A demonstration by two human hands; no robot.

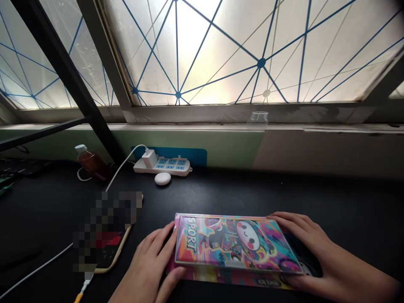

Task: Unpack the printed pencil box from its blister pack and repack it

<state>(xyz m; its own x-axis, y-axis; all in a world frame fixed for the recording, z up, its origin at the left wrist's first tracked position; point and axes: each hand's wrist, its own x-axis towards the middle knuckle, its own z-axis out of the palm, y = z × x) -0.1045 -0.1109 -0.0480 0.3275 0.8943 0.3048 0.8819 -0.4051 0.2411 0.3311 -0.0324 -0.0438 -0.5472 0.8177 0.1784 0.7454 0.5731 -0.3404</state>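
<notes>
A flat colourful box [233,246] printed with "SPORT" and a cartoon face lies on the black table [284,198] in front of me. Its lid seems slightly raised over the base. My left hand [151,263] grips the box's left end, fingers along the edge and thumb under the near corner. My right hand [315,252] wraps the right end, fingers curled over the far right corner.
A phone [109,242], blurred out, lies left of the box with a white cable [38,267] plugged in. At the back stand a white power strip [164,165] with a charger, a small white puck [163,178] and a bottle [90,162]. A clear cup [259,118] sits on the window ledge.
</notes>
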